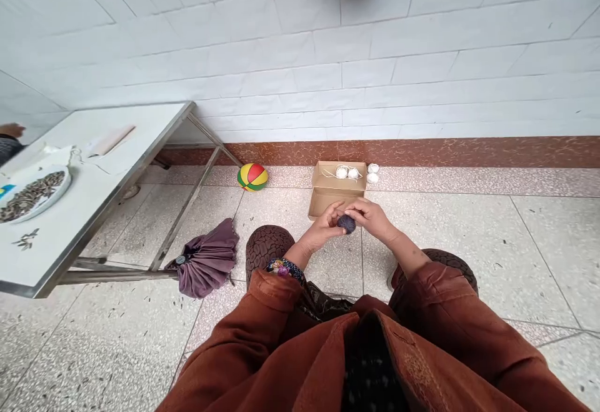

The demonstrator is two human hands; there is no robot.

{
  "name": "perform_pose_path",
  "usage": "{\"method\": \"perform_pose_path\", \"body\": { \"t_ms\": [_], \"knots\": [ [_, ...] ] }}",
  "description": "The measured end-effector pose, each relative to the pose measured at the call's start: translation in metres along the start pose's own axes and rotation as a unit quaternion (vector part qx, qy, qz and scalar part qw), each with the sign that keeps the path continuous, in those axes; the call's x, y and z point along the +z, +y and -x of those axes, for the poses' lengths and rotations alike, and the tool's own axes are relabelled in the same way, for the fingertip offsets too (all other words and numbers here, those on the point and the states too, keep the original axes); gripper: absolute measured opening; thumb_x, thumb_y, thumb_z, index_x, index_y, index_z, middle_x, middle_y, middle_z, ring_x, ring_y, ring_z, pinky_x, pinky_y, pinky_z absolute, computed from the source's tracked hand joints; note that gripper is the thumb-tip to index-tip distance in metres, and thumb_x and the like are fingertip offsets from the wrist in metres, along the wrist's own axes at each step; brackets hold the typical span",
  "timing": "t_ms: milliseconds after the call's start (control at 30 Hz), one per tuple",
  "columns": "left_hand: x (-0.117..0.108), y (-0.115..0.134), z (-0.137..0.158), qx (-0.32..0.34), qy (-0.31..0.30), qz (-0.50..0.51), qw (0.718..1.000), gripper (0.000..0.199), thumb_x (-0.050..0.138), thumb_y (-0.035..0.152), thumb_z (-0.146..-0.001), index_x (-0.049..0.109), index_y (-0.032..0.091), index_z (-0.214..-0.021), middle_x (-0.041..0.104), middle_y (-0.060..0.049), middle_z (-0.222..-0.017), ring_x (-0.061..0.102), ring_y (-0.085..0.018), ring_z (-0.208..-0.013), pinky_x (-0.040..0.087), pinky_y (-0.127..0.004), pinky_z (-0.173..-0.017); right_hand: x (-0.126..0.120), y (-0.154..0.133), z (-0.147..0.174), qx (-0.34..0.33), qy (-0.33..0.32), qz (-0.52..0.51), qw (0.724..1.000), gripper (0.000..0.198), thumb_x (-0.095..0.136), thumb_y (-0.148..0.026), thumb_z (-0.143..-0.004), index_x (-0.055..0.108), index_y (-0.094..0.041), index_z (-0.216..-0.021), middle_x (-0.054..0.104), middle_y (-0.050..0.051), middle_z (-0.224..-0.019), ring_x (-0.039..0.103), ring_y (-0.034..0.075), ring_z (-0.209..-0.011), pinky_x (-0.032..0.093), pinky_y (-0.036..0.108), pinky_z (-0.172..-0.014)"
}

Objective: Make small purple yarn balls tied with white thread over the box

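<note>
A small dark blue-grey ball of yarn (347,224) is held by my left hand (322,228), whose thumb and fingers curve around its left side. My right hand (370,217) is at the ball's upper right, thumb and forefinger pinched together close against it. Any strand between those fingertips is too fine to make out. Just beyond my hands lies an open cardboard box (323,199). White yarn balls (342,172) with loose strands rest at its far side, and more white balls (372,173) sit on the floor to its right.
A striped toy ball (252,177) lies by the wall. On the left stands a metal-framed table (107,149) bearing a tray (65,182) of dark dried pieces. A folded purple umbrella (209,262) leans at its leg. Another person's hand (12,129) shows at the far left.
</note>
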State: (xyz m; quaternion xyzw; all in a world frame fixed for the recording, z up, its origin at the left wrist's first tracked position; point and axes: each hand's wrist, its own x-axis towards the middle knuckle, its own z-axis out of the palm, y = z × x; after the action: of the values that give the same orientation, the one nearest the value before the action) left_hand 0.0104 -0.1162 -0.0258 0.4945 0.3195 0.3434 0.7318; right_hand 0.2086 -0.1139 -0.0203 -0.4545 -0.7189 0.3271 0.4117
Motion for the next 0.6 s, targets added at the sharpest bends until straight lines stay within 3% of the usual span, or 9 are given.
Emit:
{"method": "perform_pose_path", "body": {
  "t_ms": [100,167,233,300,367,500,600],
  "knots": [
    [0.003,0.023,0.006,0.013,-0.006,0.020,1.000,0.085,0.084,0.024,-0.067,0.051,0.029,-0.145,0.066,-0.004,-0.108,0.060,-0.018,-0.099,0.045,-0.032,-0.089,0.003,0.003,-0.005,0.042,0.035,-0.008,0.999,0.023,0.055,-0.037,-0.096,0.068,-0.022,-0.085,0.068,0.002,-0.078,0.063,0.019,-0.076,0.050,0.031,-0.074],
    [-0.002,0.038,0.003,0.027,0.021,0.017,0.999,0.064,0.082,0.024,-0.068,0.063,0.023,-0.129,0.067,-0.005,-0.110,0.060,-0.018,-0.101,0.045,-0.031,-0.091,0.010,0.003,-0.010,0.054,0.018,0.002,0.998,0.025,0.053,-0.038,-0.096,0.065,-0.022,-0.083,0.064,0.000,-0.070,0.060,0.018,-0.067,0.048,0.029,-0.067],
    [-0.014,0.052,-0.007,0.041,0.072,-0.005,0.997,0.051,0.080,0.022,-0.065,0.069,0.018,-0.115,0.068,-0.006,-0.108,0.060,-0.018,-0.100,0.044,-0.032,-0.094,0.018,-0.002,-0.016,0.025,-0.030,0.016,0.999,0.024,0.054,-0.038,-0.097,0.065,-0.022,-0.083,0.065,0.000,-0.071,0.059,0.017,-0.065,0.047,0.029,-0.065],
    [-0.030,0.063,-0.021,0.056,0.138,-0.023,0.989,0.047,0.078,0.022,-0.065,0.070,0.017,-0.111,0.069,-0.005,-0.106,0.060,-0.017,-0.098,0.043,-0.033,-0.096,0.021,-0.014,-0.025,-0.033,-0.081,0.027,0.996,0.023,0.054,-0.037,-0.098,0.068,-0.022,-0.087,0.069,0.002,-0.079,0.063,0.017,-0.071,0.049,0.029,-0.069],
    [-0.045,0.073,-0.036,0.056,0.165,-0.059,0.983,0.048,0.078,0.020,-0.063,0.070,0.017,-0.110,0.070,-0.005,-0.104,0.060,-0.016,-0.095,0.043,-0.033,-0.096,0.017,-0.032,-0.039,-0.086,-0.112,0.040,0.989,0.023,0.054,-0.037,-0.100,0.070,-0.023,-0.092,0.071,0.003,-0.084,0.065,0.018,-0.076,0.050,0.030,-0.073],
    [-0.060,0.077,-0.054,0.046,0.119,-0.094,0.987,0.054,0.080,0.018,-0.063,0.069,0.017,-0.116,0.070,-0.006,-0.105,0.061,-0.016,-0.092,0.046,-0.034,-0.092,-0.008,-0.059,-0.072,-0.115,-0.058,0.056,0.990,0.023,0.058,-0.041,-0.099,0.074,-0.026,-0.093,0.072,0.004,-0.086,0.066,0.020,-0.078,0.051,0.034,-0.075],
    [-0.053,0.068,-0.055,0.058,0.042,-0.125,0.990,0.075,0.081,0.017,-0.063,0.060,0.022,-0.135,0.069,-0.005,-0.105,0.062,-0.016,-0.091,0.046,-0.033,-0.088,-0.024,-0.051,-0.091,-0.083,0.005,0.049,0.995,0.023,0.059,-0.041,-0.098,0.074,-0.025,-0.089,0.073,0.005,-0.087,0.066,0.021,-0.082,0.051,0.036,-0.078]
  ]
}}
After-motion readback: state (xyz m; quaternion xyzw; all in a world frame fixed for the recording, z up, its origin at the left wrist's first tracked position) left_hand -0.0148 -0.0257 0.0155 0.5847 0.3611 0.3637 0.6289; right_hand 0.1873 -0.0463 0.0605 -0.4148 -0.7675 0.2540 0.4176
